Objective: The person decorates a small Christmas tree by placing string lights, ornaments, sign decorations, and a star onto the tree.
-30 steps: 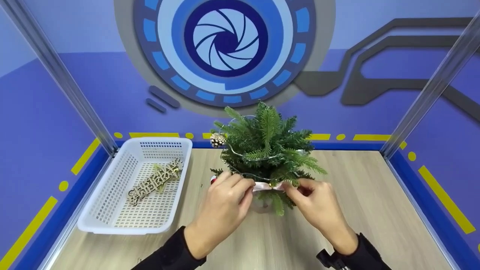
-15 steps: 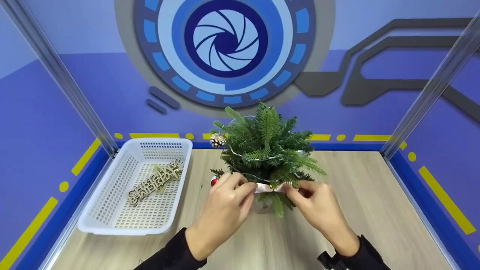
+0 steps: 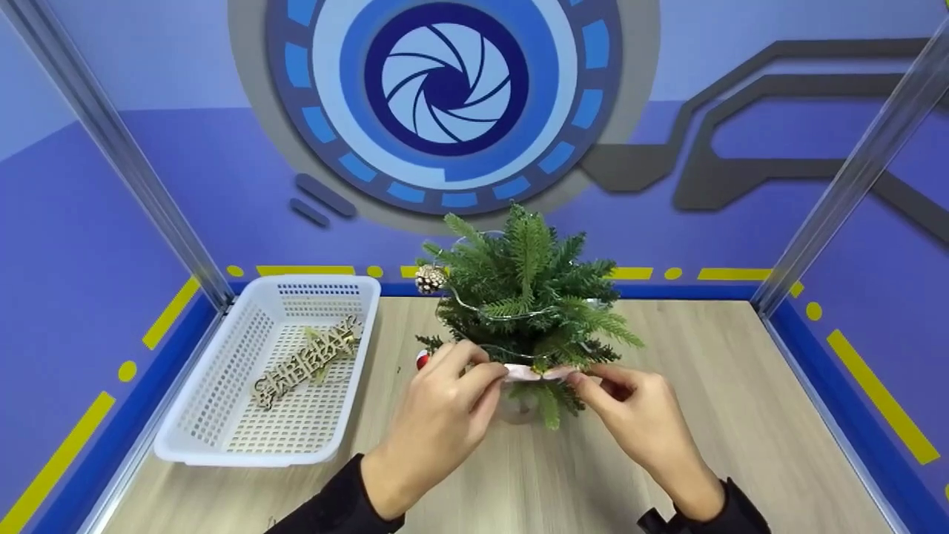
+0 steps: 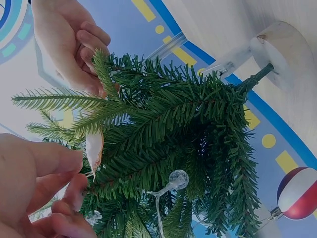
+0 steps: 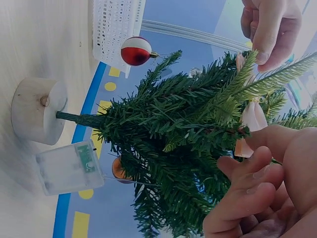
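A small artificial Christmas tree [image 3: 526, 274] stands on the table, wound with a wire light string. At its lower front is a pale pink ribbon bow [image 3: 523, 372] with a small gold piece at its middle. My left hand [image 3: 448, 404] pinches the bow's left end between thumb and fingers. On the other side, my right hand [image 3: 641, 415] holds the right end; in the right wrist view the thumb lies against the satin loop [image 5: 252, 121]. Green twigs cover part of the bow in both wrist views.
Left of the tree stands a white plastic basket [image 3: 248, 458] with wooden lettering ornaments [image 3: 308, 363] inside. A pine cone [image 3: 429, 279] and a red-and-white ball [image 5: 136, 50] hang on the tree. Near its wooden base [image 5: 34, 111] is a clear battery box [image 5: 69, 168].
My right hand has shifted slightly right and down, and more of the bow's right side shows, drawn out flatter. The left hand has barely moved, still pinching its end.
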Motion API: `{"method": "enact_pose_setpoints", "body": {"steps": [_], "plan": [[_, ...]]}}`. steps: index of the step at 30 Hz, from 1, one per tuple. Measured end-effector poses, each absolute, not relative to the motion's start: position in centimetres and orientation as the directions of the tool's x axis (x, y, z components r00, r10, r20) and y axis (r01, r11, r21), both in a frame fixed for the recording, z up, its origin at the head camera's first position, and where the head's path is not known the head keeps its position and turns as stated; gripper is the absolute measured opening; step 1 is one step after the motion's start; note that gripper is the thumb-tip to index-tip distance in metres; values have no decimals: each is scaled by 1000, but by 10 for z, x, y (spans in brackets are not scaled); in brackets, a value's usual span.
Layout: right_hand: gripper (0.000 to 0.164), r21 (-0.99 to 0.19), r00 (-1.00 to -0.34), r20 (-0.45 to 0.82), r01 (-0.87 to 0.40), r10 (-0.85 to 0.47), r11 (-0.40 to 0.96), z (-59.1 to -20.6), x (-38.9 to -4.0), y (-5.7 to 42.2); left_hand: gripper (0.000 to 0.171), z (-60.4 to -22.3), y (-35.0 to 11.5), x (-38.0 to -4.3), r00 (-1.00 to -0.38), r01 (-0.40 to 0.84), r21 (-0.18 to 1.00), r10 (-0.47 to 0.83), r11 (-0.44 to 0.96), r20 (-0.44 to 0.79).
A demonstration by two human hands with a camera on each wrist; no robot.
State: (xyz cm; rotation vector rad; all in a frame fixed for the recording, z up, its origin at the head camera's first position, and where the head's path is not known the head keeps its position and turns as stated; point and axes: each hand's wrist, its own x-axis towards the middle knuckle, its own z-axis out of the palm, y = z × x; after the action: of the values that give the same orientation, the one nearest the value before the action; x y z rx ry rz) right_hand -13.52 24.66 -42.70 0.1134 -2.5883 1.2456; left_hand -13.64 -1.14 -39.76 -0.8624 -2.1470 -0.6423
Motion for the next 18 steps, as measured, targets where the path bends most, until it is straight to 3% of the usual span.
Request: {"method": "enact_pose_setpoints", "body": {"steps": [5, 12, 18], "plan": [[6, -774, -952, 292, -178, 92, 607, -427, -129, 250, 11, -398, -17, -132, -512, 745, 195, 360, 638, 780], [31, -818, -938, 316, -194, 142, 541, -436, -128, 263, 11, -398, -42, -130, -536, 718, 273, 259, 640, 804], [36, -812, -948, 274, -138, 162, 567, -453, -131, 279, 6, -396, -84, -148, -582, 604, 323, 126, 728, 804]]}}
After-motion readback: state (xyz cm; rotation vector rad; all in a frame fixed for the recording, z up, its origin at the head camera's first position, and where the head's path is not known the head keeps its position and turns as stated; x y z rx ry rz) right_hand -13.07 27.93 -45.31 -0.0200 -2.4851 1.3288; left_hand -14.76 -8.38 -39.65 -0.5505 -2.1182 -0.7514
